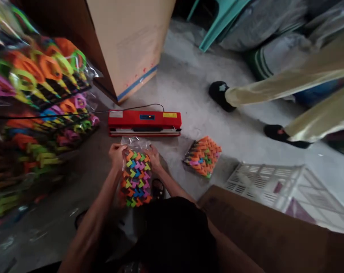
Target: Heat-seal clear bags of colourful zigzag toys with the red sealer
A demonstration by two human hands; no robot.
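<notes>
Between my two hands is a clear plastic bag [137, 178] packed with rows of small orange, green, blue, yellow and pink plastic pieces. My left hand [117, 153] grips the bag's upper left edge, fingers closed. On the opposite upper edge, my right hand [154, 156] pinches the plastic. The bag's loose upper end points at a red bag sealer [145, 120] on the floor just beyond, with a small orange light lit on its panel. To the right lies another filled bag [204, 156] of similar pieces.
Many bags of colourful pieces [43, 76] are piled at the left. A tall cardboard box [132, 45] stands behind the sealer, whose black cord [46, 116] runs left. At right are a white crate [263, 182], a brown carton [245, 220] and a person's legs [274, 91].
</notes>
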